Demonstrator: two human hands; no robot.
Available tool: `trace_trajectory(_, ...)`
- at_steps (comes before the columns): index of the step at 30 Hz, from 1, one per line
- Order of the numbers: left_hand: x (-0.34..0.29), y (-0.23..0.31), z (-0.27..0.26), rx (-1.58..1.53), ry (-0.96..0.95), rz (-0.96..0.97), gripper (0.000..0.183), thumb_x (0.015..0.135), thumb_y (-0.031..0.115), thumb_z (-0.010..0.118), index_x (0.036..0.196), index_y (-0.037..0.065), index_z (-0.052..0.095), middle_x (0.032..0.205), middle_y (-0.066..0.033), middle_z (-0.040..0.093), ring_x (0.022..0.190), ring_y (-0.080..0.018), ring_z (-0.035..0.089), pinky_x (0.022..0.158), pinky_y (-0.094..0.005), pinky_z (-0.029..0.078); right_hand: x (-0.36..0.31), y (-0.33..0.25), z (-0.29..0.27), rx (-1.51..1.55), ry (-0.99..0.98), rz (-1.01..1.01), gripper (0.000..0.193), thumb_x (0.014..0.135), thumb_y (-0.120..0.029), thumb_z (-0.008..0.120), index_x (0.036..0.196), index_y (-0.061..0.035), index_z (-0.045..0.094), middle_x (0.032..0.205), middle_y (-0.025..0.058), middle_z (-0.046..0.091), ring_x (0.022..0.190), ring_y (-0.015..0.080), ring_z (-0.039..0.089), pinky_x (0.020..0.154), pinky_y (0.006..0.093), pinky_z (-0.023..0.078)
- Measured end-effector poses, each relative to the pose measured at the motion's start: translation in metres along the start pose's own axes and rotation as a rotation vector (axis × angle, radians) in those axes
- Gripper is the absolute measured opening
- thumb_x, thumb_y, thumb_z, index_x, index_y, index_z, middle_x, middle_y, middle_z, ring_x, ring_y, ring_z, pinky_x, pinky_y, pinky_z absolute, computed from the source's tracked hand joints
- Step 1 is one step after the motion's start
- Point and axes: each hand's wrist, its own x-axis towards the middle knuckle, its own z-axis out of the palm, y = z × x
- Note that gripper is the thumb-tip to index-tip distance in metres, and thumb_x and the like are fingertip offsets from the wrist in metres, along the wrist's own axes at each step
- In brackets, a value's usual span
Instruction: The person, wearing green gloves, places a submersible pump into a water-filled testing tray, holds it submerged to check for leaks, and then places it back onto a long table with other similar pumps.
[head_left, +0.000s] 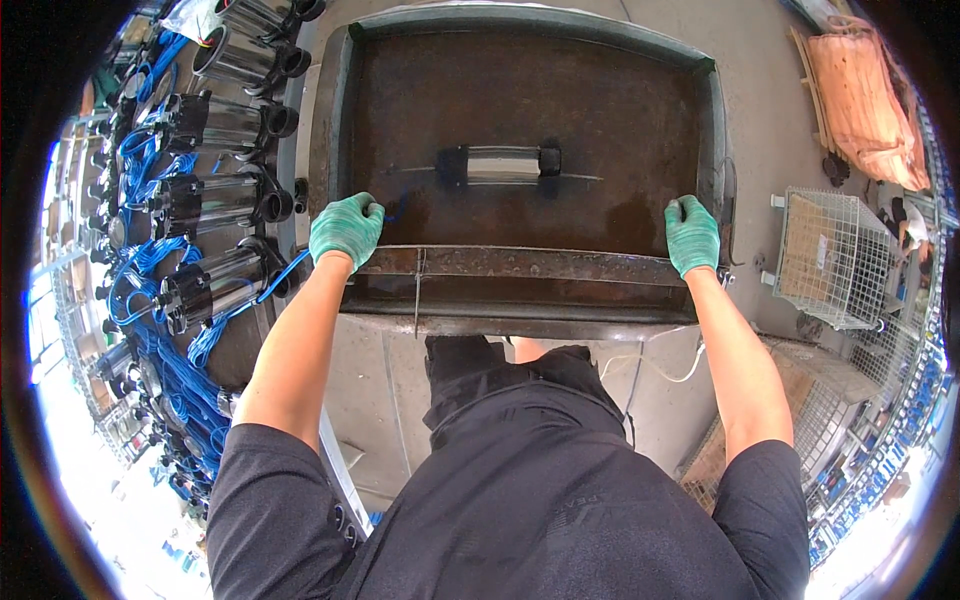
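Both my hands wear green gloves and rest at the two sides of a dark brown metal tray with raised edges. My left hand is closed, thumb on top, by the left end of a rusty crossbar. At the right edge, by the crossbar's other end, my right hand is closed too. Whatever lies under the curled fingers is hidden. Between and beyond the hands, a shiny metal cylinder with black ends lies sideways in the tray, touched by neither hand.
Left of the tray stands a row of shiny cylindrical units with black fittings, among coiled blue cables. A thin rod crosses the crossbar. To the right are a wire mesh cage and an orange-brown wrapped bundle.
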Motion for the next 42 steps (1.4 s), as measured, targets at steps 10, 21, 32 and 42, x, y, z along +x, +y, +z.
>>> trace_trajectory(10,0.0002,0.0005,0.0015,-0.007,0.019,0.018,0.029,0.097,0.037,0.055,0.104,0.017,0.075,0.099,-0.0182,0.075,0.097,-0.0413,0.070,0.089,-0.0495,0.055,0.0000,0.0009,-0.0006,0.005,-0.014,0.028,0.032,0.101,-0.035,0.057,0.113,-0.0073,0.069,0.113,0.0221,0.071,0.106,0.0444,0.066,0.089,0.0511,0.053)
trace_trajectory(21,0.0001,-0.0006,0.0012,-0.015,0.016,0.005,0.029,0.098,0.038,0.055,0.105,0.017,0.075,0.100,-0.0181,0.074,0.098,-0.0417,0.069,0.089,-0.0494,0.055,0.0002,-0.0027,-0.0028,-0.005,-0.038,0.040,0.032,0.101,-0.034,0.057,0.114,-0.0071,0.069,0.114,0.0217,0.071,0.106,0.0438,0.066,0.090,0.0505,0.053)
trace_trajectory(32,0.0015,-0.0032,0.0028,0.000,0.010,0.004,0.030,0.097,0.038,0.056,0.108,0.018,0.075,0.102,-0.0179,0.075,0.099,-0.0411,0.070,0.090,-0.0486,0.055,-0.0001,-0.0035,-0.0022,-0.023,-0.025,0.022,0.033,0.102,-0.035,0.057,0.112,-0.0066,0.069,0.111,0.0223,0.071,0.104,0.0441,0.067,0.088,0.0509,0.054)
trace_trajectory(42,0.0021,-0.0030,0.0039,0.008,0.021,0.017,0.029,0.097,0.038,0.056,0.107,0.018,0.075,0.101,-0.0181,0.074,0.099,-0.0415,0.069,0.089,-0.0492,0.055,-0.0001,-0.0022,-0.0023,-0.006,-0.025,0.020,0.032,0.102,-0.035,0.056,0.110,-0.0066,0.069,0.110,0.0222,0.071,0.102,0.0449,0.066,0.086,0.0515,0.054)
